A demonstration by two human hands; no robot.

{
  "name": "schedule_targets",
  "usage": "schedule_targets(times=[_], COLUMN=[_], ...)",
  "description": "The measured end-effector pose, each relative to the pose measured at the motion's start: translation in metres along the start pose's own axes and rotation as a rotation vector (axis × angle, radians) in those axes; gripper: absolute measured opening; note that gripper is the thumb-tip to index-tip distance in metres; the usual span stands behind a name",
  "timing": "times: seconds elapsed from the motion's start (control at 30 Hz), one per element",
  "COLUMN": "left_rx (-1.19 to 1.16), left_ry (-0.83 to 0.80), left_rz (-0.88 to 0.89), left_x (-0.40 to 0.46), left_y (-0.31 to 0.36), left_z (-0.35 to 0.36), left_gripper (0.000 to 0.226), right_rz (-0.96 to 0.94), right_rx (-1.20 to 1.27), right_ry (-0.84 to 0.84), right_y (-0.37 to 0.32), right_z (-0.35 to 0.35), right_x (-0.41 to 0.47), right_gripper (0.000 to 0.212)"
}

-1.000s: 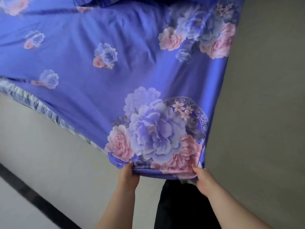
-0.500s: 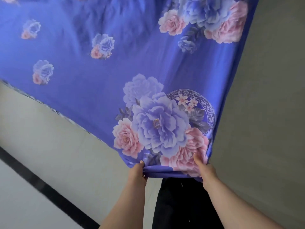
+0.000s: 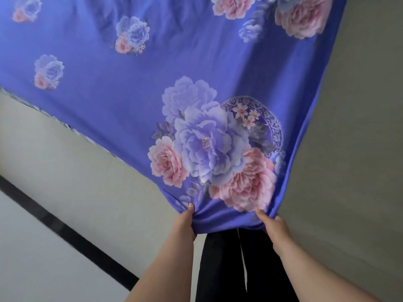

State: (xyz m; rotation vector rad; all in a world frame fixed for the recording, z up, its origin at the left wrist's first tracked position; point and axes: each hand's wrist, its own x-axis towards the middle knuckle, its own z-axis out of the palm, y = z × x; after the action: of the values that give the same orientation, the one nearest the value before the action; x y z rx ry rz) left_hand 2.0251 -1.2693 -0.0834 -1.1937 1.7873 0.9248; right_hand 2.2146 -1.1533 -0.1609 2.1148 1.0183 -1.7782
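Blue sheet (image 3: 135, 101), pink-and-lilac floral print

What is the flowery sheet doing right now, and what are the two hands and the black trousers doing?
Blue flowery sheet: spread out and stretched, near edge bunched between the hands.
Left hand: grips the sheet's near edge.
Right hand: grips the sheet's near edge.
Black trousers: upright under the sheet's edge.
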Motion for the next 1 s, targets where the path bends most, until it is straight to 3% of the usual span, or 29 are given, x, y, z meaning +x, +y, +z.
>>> schedule_targets(times=[0.07,0.3,0.33,0.4,0.47,0.5,0.57,0.6,0.67,0.77,0.87,0.93,1.0], left_rx=[0.012,0.088,0.092,0.126,0.183,0.190,0.212,0.210,0.176,0.166,0.295,0.444,0.524], left_ry=[-0.006,-0.075,-0.080,-0.072,-0.091,-0.127,-0.228,-0.275,-0.362,-0.456,-0.522,-0.529,-0.554], left_rz=[-0.019,0.015,0.025,0.043,0.043,0.032,0.006,-0.019,-0.026,0.005,0.104,0.122,0.086], left_x=[0.003,0.001,0.005,0.017,0.025,0.027,0.023,0.025,0.028,0.033,0.034,0.043,0.049], left_y=[-0.008,-0.034,-0.035,-0.037,-0.038,-0.039,-0.037,-0.036,-0.033,-0.013,0.015,0.015,0.008], left_z=[-0.004,-0.008,-0.009,-0.011,-0.014,-0.016,-0.021,-0.023,-0.030,-0.038,-0.046,-0.055,-0.069], left_gripper=[0.050,0.017,0.019,0.036,0.036,0.031,0.030,0.032,0.035,0.032,0.035,0.032,0.028], right_rz=[-0.001,0.310,0.266,-0.009,-0.220,-0.226,-0.077,-0.004,0.070,0.174,0.296,0.368,0.371], right_rx=[-0.133,-0.462,-0.534,-0.523,-0.462,-0.441,-0.362,-0.342,-0.341,-0.312,0.064,0.265,0.385], right_ry=[-0.026,0.263,0.326,0.397,0.215,0.050,-0.226,-0.286,-0.327,-0.228,-0.152,-0.246,-0.301], right_y=[0.008,0.021,0.017,0.010,0.006,0.005,-0.003,-0.004,0.001,0.023,0.030,0.027,0.020], right_z=[-0.002,-0.012,-0.008,0.009,0.039,0.058,0.091,0.104,0.124,0.141,0.160,0.177,0.193], right_x=[-0.007,-0.012,-0.019,-0.030,-0.039,-0.045,-0.058,-0.062,-0.069,-0.074,-0.091,-0.102,-0.108], right_gripper=[0.029,0.067,0.071,0.064,0.052,0.051,0.055,0.056,0.039,0.013,0.028,0.054,0.060])
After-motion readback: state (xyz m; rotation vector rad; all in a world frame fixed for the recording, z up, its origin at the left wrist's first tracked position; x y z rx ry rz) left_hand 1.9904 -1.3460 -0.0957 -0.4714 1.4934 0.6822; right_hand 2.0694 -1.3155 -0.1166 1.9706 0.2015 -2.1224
